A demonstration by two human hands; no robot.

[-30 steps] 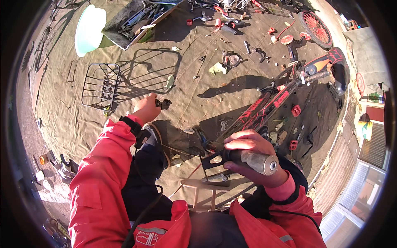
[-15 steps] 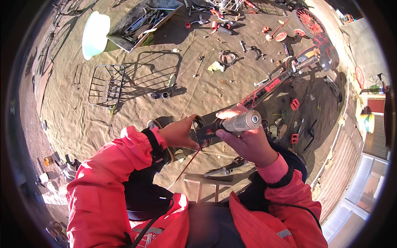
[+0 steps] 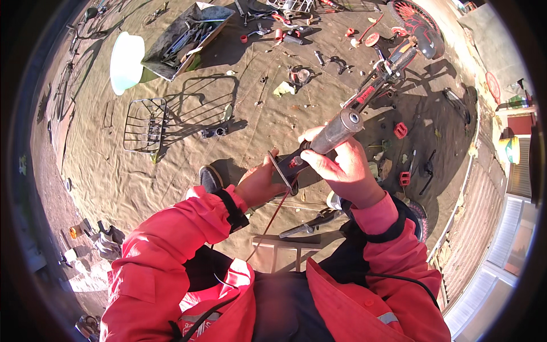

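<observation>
My right hand (image 3: 350, 171) is wrapped round a thick grey metal tube (image 3: 337, 132) with a hole in its round end face. A dark flat piece with a red mark (image 3: 293, 164) runs from the tube's lower end towards my left hand (image 3: 259, 181). That hand pinches a thin curved metal strip (image 3: 279, 171) at the dark piece's end, thumb on the near side. I cannot tell what kind of part this is. A thin red cord (image 3: 269, 227) hangs from there towards my lap. Just beyond my right hand lies a black and red bicycle frame (image 3: 364, 96).
A wire bike basket (image 3: 145, 126), a tool box (image 3: 182, 45) and a pale basin (image 3: 126, 62) lie at the left. Red pedals (image 3: 400, 130) and loose parts are scattered at the right. A small wooden stool (image 3: 285, 251) stands between my legs. A spoked wheel (image 3: 419, 20) is at the far right.
Both hands have risen slightly with the tube, which now tilts more upward to the right. My left hand has shifted a little to the right, and the view has moved slightly.
</observation>
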